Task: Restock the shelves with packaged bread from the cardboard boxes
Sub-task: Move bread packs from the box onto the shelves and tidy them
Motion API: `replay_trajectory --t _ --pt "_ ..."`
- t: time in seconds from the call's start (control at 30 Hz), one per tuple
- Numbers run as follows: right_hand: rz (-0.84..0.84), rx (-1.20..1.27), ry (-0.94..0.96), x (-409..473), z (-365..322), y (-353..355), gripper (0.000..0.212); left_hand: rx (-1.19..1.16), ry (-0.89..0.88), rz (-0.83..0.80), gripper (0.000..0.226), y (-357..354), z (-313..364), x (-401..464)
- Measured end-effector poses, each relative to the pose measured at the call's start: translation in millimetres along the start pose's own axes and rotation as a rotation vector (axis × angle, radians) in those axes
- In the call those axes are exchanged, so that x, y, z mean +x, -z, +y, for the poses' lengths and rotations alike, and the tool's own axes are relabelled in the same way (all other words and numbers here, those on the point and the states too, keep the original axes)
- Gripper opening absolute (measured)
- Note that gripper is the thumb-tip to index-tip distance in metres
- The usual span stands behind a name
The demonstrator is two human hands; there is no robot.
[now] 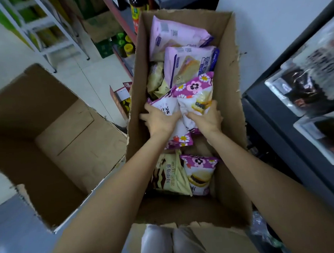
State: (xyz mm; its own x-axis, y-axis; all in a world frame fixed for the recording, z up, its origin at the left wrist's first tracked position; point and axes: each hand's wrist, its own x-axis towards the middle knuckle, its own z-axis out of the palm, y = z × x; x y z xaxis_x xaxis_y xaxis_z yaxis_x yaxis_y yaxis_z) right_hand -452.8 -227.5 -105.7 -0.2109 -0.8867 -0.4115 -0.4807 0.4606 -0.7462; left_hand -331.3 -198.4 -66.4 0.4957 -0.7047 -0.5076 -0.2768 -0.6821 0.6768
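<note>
Both arms reach down into the tall cardboard box, near its middle. The left hand lies on a white bread packet with a purple flowered end, its fingers spread and curled over the packet's far left edge, gripping it. The right hand holds a second flowered packet just beside the first, thumb pressed into the crinkled film at its near end and fingers wrapped round its right side. The two packets touch along their inner edges.

The packets are soft, pillow-shaped bags of glossy plastic film. Toward the box's far end lie two lilac packets, one partly over the other, the nearer showing a picture of sliced bread. Against the left wall, between them and the hands, sits a crumpled cream packet. At the near end, below the forearms, a cream packet with brown wavy bands overlaps a third flowered packet.

The box walls are plain brown corrugated board with ragged, torn top edges. To its left, touching it, stands an open cardboard box holding nothing visible. On the right is a dark freezer cabinet with a glass lid over wrapped goods. Beyond the box, metal shelving and yellow-capped bottles stand on the pale floor.
</note>
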Motion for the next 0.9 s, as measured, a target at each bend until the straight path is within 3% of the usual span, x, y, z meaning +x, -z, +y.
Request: replay_trajectory --t 0.07,0.23,0.3,0.33,0.43,0.5,0.57,0.67,0.73,0.9 --pt "-0.043 0.064 0.072 -20 -14 19 0.084 -0.041 -0.091 0.016 0.098 19 10 -14" --pt "-0.082 0.276 0.149 -80 -47 72 0.075 -0.206 -0.273 0.037 0.103 70 34 -67" --pt "-0.074 0.398 0.115 -115 -56 98 0.062 -0.288 -0.307 -0.027 0.105 89 39 -99" --pt "-0.108 0.497 0.107 -136 -57 112 0.052 -0.329 -0.326 -0.072 0.096 96 40 -114" --pt "-0.287 0.784 0.151 -206 -58 151 0.037 -0.448 -0.421 -0.226 0.022 113 44 -179" --pt "-0.305 0.923 0.138 -251 -56 177 0.052 -0.492 -0.464 -0.319 0.015 117 47 -232" --pt "-0.278 0.995 0.096 -296 -51 206 0.058 -0.549 -0.511 -0.423 0.017 118 48 -285" --pt "-0.24 1.001 0.161 -360 -42 253 0.045 -0.606 -0.55 -0.535 0.063 112 57 -359" --pt "-0.173 1.003 0.205 -394 -32 288 0.043 -0.632 -0.588 -0.588 0.08 101 65 -405" --pt "0.027 1.042 0.32 -478 7 390 0.046 -0.607 -0.673 -0.759 0.076 67 87 -525"
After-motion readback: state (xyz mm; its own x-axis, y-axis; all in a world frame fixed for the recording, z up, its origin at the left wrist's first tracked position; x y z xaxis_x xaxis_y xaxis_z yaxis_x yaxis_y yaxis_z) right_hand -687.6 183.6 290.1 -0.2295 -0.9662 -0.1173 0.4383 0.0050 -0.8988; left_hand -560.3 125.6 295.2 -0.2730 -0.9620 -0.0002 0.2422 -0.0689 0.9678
